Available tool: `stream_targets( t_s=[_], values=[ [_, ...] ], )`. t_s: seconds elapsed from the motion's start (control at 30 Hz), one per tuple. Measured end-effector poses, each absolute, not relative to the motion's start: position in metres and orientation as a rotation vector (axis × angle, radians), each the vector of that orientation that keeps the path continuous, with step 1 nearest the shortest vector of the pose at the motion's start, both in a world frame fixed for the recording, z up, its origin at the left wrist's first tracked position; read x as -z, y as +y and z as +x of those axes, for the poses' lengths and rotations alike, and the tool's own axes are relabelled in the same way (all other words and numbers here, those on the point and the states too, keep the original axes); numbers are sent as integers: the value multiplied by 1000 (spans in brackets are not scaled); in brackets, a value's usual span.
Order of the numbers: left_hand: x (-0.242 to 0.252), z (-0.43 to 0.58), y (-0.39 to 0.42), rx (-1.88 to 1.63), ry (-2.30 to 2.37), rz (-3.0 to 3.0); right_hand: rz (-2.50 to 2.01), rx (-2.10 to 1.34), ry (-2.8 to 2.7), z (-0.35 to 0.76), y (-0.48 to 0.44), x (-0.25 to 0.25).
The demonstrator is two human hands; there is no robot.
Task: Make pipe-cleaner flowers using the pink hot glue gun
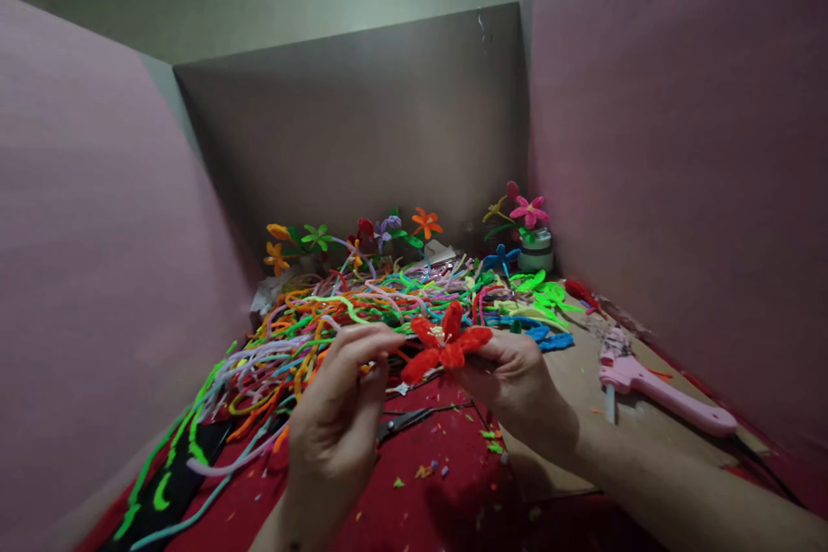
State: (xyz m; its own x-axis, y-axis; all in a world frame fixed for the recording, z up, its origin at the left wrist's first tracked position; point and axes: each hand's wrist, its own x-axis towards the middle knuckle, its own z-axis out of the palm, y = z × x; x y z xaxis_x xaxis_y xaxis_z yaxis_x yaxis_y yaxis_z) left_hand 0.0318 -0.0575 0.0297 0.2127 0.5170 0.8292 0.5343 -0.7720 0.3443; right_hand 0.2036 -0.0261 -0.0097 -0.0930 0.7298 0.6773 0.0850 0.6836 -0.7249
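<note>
My right hand [517,371] pinches a red pipe-cleaner flower [451,350] from behind. Its fuzzy petals spread around pale yellow stamens, and the hand hides whatever is below the bloom. Just left of the petals is my left hand [342,397], with loosely curled fingers, the thumb apart from them, and nothing visible in its grasp. Beyond both hands lies a large heap of colourful pipe cleaners [310,310]. Dark-handled scissors [404,423] rest on the red cloth [414,517] beneath the hands.
At right, a pink hot glue gun [666,392] lies on a cardboard sheet [549,479]. Green leaf shapes [549,293] and blue pieces [549,338] are beside the heap. Finished flowers [427,222] and a small pot [536,250] with a pink flower stand behind. Panels [679,147] enclose the workspace.
</note>
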Motion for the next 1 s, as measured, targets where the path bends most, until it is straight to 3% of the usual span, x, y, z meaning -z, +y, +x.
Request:
stream_targets(
  t_s=[0.17, 0.4, 0.57, 0.7, 0.8, 1.0],
  values=[
    [-28, 47, -61, 1338, -968, -2303, -672, -496, -1664, 205, -28, 11],
    [-20, 47, -59, 1176, -678, -2383, -620, -768, -1615, 207, -27, 9],
    [-67, 43, -67, 1714, -1192, -2720, -601, -820, -1659, 210, -27, 5],
    [-89, 53, -54, 1722, -1815, -2860, -516, -835, -1736, 211, -32, 4],
    [-87, 60, -44, 1629, -1984, -3064, -488, -818, -1794, 212, -35, 2],
    [-64, 56, -32, 2032, -2348, -3131, -468, -771, -1823, 213, -40, -3]
  ],
)
